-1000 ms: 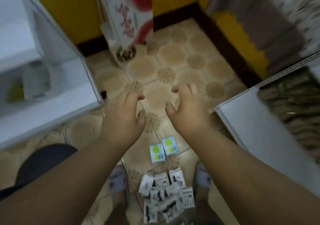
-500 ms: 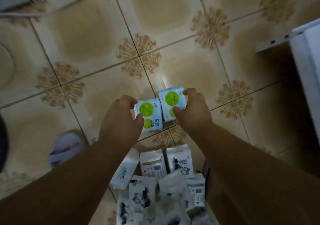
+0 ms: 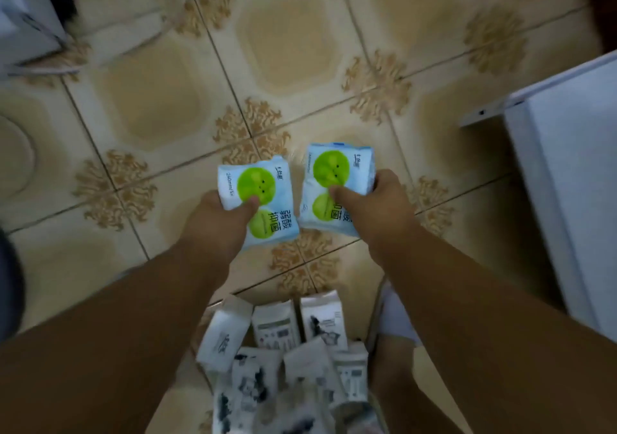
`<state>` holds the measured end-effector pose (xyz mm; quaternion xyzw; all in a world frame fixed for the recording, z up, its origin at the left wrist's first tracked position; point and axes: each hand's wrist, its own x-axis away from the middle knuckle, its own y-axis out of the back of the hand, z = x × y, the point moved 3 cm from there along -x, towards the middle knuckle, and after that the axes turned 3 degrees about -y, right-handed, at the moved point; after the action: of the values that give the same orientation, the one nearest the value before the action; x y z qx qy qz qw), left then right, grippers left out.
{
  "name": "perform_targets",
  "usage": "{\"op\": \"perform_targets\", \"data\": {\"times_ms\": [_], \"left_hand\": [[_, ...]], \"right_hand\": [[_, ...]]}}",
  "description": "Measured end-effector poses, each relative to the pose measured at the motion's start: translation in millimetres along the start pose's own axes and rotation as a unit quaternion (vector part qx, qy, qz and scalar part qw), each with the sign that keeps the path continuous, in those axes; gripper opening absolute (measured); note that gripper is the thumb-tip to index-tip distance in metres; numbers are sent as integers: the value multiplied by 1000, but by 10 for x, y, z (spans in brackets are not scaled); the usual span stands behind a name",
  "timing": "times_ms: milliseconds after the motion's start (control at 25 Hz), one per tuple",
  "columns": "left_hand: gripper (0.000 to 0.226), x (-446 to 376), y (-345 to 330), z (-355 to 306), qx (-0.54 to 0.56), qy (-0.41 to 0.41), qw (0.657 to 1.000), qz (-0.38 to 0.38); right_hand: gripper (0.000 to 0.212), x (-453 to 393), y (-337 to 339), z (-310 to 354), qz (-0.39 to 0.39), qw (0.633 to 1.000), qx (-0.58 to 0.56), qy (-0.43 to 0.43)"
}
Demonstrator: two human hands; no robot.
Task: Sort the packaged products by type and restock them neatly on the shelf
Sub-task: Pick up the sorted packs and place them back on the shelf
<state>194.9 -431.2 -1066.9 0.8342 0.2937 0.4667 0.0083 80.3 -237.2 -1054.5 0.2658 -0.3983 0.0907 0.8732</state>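
Two pale blue packets with green circles – the left packet (image 3: 258,201) gripped by the left hand (image 3: 218,221), the right packet (image 3: 335,186) by the right hand (image 3: 384,208), fingers clamped on each – sit above the tiled floor (image 3: 283,49). Nearer than them lies a white packet pile (image 3: 283,360); right of them, a white shelf unit (image 3: 567,173).

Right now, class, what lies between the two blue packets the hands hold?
Nothing: only bare floor tile shows between the left packet and the right packet, in the head view.
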Motion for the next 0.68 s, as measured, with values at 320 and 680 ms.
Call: {"op": "perform_targets", "data": {"times_ms": [320,680], "left_hand": [[25,2940,507,-4047,137,-214,962,105],[17,5452,554,-6930,211,-400,833,319]], "right_hand": [[35,2668,2434,3607,-10,972,-122,201],[25,5396,4536,5479,-250,850,-271,376]]}}
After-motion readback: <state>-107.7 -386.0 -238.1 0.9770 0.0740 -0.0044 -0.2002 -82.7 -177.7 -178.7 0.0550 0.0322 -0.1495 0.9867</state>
